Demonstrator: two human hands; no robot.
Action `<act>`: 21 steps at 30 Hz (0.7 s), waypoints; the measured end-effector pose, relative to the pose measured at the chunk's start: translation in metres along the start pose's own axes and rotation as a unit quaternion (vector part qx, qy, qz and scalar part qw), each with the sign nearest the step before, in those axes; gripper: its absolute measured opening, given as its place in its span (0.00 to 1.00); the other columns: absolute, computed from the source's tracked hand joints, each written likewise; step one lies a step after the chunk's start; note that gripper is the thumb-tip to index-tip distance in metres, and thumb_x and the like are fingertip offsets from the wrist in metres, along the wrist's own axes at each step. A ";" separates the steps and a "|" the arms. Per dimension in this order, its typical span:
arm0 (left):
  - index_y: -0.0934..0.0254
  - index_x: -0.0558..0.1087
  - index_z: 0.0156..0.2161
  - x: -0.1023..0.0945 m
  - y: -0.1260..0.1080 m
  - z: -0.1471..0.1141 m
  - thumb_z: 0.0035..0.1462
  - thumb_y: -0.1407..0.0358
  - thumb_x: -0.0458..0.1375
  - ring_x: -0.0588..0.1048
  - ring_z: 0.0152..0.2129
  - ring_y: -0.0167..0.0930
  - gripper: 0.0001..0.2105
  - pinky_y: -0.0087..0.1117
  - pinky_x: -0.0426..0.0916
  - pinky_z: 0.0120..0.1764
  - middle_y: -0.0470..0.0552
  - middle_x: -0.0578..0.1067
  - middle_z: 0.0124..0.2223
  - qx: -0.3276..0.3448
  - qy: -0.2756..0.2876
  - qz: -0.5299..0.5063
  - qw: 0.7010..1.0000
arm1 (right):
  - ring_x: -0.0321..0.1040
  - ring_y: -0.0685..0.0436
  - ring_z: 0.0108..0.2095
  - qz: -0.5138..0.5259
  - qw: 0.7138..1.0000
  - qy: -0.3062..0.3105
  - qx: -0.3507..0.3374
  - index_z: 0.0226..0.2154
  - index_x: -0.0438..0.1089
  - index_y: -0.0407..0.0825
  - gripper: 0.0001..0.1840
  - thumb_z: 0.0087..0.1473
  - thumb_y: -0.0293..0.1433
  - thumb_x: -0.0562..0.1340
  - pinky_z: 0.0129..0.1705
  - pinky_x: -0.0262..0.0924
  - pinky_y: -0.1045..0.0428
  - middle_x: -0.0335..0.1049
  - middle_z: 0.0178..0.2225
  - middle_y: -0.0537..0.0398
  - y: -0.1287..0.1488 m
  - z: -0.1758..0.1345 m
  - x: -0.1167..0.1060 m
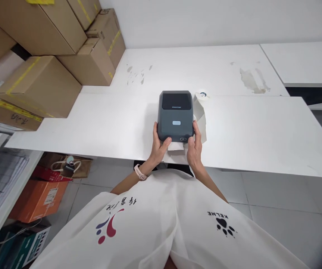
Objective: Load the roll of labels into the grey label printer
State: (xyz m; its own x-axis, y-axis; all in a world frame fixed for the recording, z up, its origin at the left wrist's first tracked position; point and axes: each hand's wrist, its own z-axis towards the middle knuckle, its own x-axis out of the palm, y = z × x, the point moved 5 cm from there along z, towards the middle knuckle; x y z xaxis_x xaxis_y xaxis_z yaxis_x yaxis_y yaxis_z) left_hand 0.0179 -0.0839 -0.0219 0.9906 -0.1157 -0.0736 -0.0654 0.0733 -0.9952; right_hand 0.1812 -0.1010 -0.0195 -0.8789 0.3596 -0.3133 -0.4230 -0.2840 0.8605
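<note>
A dark grey label printer [174, 127] with a black window on top and a light button sits over the white table in front of me. My left hand [158, 147] grips its left front corner, thumb on the front edge. On the right front corner, my right hand [194, 147] grips it the same way. A white paper strip [175, 146] shows under the printer's front. Partly hidden behind its right side lie a loose length of pale paper [201, 119] and a small roll [202, 95]. Whether the printer touches the table, I cannot tell.
Cardboard boxes [41, 84] with yellow tape are stacked at the left end of the white table [247, 130]. Below left are a shelf [12, 186], an orange box [41, 200] and a paper bag [82, 168]. A white wall [205, 22] stands behind the table.
</note>
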 end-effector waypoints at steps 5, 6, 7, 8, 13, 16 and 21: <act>0.59 0.68 0.57 -0.019 0.003 -0.027 0.60 0.46 0.57 0.72 0.54 0.37 0.25 0.37 0.69 0.53 0.58 0.72 0.59 -0.098 -0.135 0.031 0.986 | 0.50 0.38 0.70 -0.054 0.998 -0.007 -0.025 0.70 0.47 0.58 0.30 0.70 0.45 0.46 0.67 0.53 0.35 0.51 0.71 0.46 0.006 0.002 -0.004; 0.61 0.73 0.47 -0.021 0.002 -0.029 0.60 0.46 0.56 0.75 0.46 0.35 0.20 0.36 0.70 0.48 0.56 0.77 0.49 -0.109 -0.131 0.042 0.984 | 0.51 0.38 0.70 -0.076 0.996 -0.012 -0.041 0.70 0.48 0.58 0.30 0.70 0.45 0.46 0.67 0.53 0.34 0.52 0.70 0.46 0.009 0.004 -0.005; 0.62 0.74 0.37 -0.021 0.000 -0.028 0.60 0.46 0.56 0.75 0.39 0.33 0.19 0.35 0.69 0.44 0.53 0.78 0.40 -0.118 -0.106 0.048 0.986 | 0.51 0.37 0.69 -0.100 0.993 -0.014 -0.065 0.69 0.50 0.58 0.30 0.69 0.46 0.46 0.66 0.52 0.34 0.53 0.70 0.45 0.013 0.007 -0.006; 0.62 0.73 0.30 -0.019 -0.001 -0.026 0.60 0.46 0.56 0.73 0.32 0.31 0.21 0.33 0.68 0.39 0.50 0.76 0.32 -0.125 -0.065 0.046 0.989 | 0.51 0.36 0.69 -0.122 0.988 -0.015 -0.095 0.67 0.53 0.58 0.29 0.69 0.47 0.46 0.66 0.52 0.34 0.53 0.69 0.46 0.018 0.010 -0.006; 0.63 0.71 0.20 -0.002 -0.002 -0.008 0.53 0.47 0.62 0.68 0.21 0.27 0.22 0.32 0.63 0.30 0.47 0.72 0.21 -0.185 0.079 -0.040 0.979 | 0.45 0.34 0.71 -0.191 0.964 -0.002 -0.188 0.57 0.67 0.56 0.25 0.68 0.46 0.45 0.67 0.47 0.34 0.51 0.70 0.49 0.035 0.026 0.003; 0.64 0.75 0.21 0.001 -0.001 -0.003 0.50 0.50 0.64 0.68 0.21 0.27 0.18 0.32 0.65 0.30 0.49 0.76 0.23 -0.187 0.092 -0.066 0.976 | 0.47 0.34 0.70 -0.237 0.956 0.008 -0.175 0.55 0.70 0.58 0.24 0.69 0.45 0.46 0.66 0.46 0.34 0.53 0.70 0.52 0.039 0.031 0.007; 0.63 0.75 0.21 0.002 0.003 -0.002 0.52 0.54 0.62 0.70 0.22 0.26 0.16 0.31 0.66 0.31 0.49 0.78 0.24 -0.165 0.099 -0.048 0.980 | 0.45 0.35 0.71 -0.285 0.944 0.029 -0.162 0.50 0.73 0.60 0.19 0.69 0.43 0.50 0.70 0.32 0.30 0.64 0.66 0.57 0.047 0.039 0.007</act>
State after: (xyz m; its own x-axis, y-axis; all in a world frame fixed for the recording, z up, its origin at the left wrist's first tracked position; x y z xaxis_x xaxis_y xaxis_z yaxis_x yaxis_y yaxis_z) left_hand 0.0192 -0.0858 -0.0256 0.9532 -0.2993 0.0428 -0.0407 -0.2674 -0.9627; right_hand 0.1640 -0.0775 0.0345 -0.4945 0.4890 -0.7185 -0.8681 -0.3186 0.3806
